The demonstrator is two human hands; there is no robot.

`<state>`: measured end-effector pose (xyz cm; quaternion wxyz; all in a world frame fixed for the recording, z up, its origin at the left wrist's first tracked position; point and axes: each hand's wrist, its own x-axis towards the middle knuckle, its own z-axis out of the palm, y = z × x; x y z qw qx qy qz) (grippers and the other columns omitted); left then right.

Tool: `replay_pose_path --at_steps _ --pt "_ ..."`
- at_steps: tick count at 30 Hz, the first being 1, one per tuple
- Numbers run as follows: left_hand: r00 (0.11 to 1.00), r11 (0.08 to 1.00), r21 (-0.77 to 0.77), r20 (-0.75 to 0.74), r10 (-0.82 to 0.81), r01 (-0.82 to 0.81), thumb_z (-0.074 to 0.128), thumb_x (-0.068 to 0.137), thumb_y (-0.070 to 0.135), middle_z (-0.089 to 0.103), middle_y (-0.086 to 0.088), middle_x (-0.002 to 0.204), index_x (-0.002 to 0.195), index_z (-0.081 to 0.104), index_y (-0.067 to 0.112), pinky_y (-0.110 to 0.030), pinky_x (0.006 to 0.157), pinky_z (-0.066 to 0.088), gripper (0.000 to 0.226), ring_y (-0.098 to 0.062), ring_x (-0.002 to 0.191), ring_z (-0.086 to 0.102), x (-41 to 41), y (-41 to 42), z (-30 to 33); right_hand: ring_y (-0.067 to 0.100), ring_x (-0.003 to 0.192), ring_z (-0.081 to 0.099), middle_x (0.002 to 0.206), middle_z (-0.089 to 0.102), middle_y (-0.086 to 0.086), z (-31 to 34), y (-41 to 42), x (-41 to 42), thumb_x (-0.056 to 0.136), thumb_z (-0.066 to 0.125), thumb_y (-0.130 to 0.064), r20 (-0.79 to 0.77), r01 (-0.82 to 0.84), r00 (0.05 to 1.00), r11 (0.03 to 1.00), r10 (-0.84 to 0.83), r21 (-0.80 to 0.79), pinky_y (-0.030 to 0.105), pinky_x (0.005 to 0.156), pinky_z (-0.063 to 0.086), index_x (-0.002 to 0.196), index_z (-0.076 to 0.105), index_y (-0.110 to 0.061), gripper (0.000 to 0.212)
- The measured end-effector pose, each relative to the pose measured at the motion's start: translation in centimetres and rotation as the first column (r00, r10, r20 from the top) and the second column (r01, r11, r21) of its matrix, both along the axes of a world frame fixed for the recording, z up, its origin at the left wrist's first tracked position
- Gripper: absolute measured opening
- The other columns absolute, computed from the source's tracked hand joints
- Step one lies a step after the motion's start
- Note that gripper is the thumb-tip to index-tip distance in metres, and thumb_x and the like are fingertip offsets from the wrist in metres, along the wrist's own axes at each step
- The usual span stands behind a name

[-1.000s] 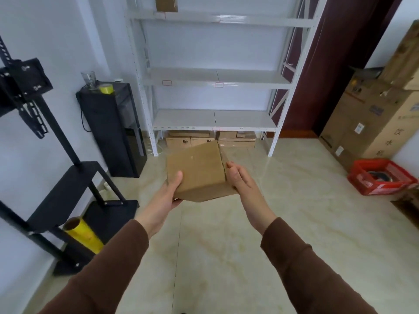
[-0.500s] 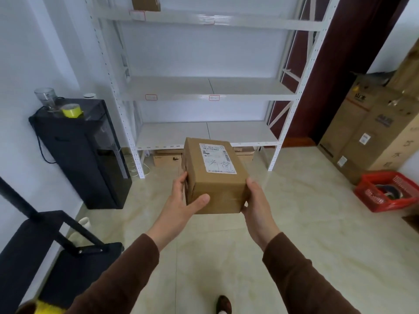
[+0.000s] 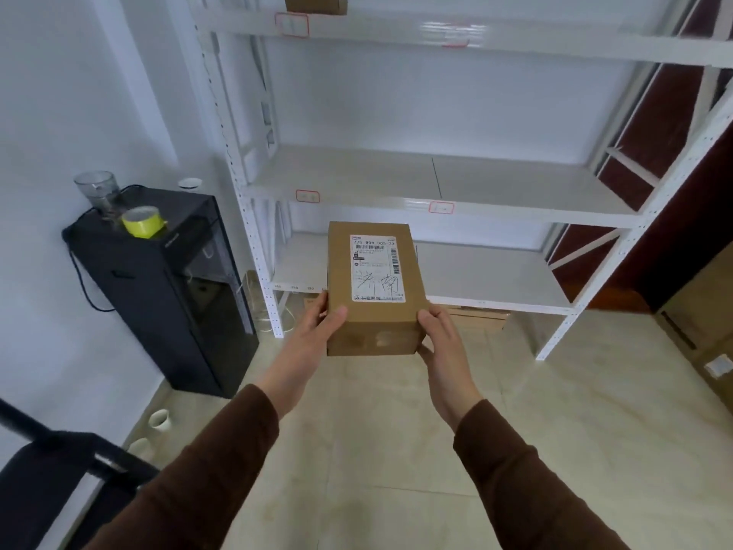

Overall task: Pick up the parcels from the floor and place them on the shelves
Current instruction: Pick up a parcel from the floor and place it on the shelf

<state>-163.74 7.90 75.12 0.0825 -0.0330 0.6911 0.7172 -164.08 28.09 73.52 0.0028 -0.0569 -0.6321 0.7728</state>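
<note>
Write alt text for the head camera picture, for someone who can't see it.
Two hands, left hand and right hand, hold a cardboard parcel with its shipping label facing up, in front of a white metal shelving unit. A black cabinet stands to the left.

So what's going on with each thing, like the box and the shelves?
parcel: held up off the floor, label facing up
left hand: gripping the parcel's left side
right hand: gripping its right side
middle shelf: bare
lower shelf: bare where visible
top shelf: one box on it
glass jar: upright on the black cabinet
</note>
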Motion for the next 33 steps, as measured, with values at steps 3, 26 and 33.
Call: replay_pose_path --at_steps 3,26,33 --pt "0.999 1.0 0.004 -0.025 0.028 -0.027 0.056 0.097 0.055 0.057 0.018 0.143 0.14 0.046 0.056 -0.021 0.106 0.044 0.044 0.003 0.124 0.057 -6.7 -2.6 -1.0 -0.002 0.093 0.066 0.121 0.072 -0.005 -0.8 -2.6 -7.2 0.103 0.052 -0.027 0.022 -0.032 0.999 0.999 0.032 -0.001 0.031 0.093 0.05 0.136 0.064 -0.018 0.035" --pt "0.998 0.997 0.03 0.02 0.065 -0.066 0.056 0.102 0.044 0.066 0.01 0.133 0.14 0.05 0.027 -0.026 0.104 0.044 0.043 -0.007 0.122 0.062 -53.4 -12.4 -3.3 0.015 0.113 0.061 0.124 0.068 -0.001 -1.1 -12.5 -52.8 0.103 0.057 -0.029 0.095 0.037 0.995 0.999 -0.037 0.007 0.035 0.1 0.049 0.134 0.057 -0.014 0.034" --pt "0.983 0.982 -0.057 0.026 0.181 -0.179 0.054 0.102 0.045 0.068 0.005 0.132 0.144 0.054 0.025 -0.038 0.112 0.043 0.046 -0.016 0.125 0.061 -65.5 -12.9 -2.5 0.013 0.109 0.064 0.127 0.07 0.002 -0.8 -12.4 -66.1 0.103 0.058 -0.026 0.12 -0.071 0.99 0.997 0.073 -0.021 0.027 0.086 0.051 0.135 0.061 -0.014 0.035"
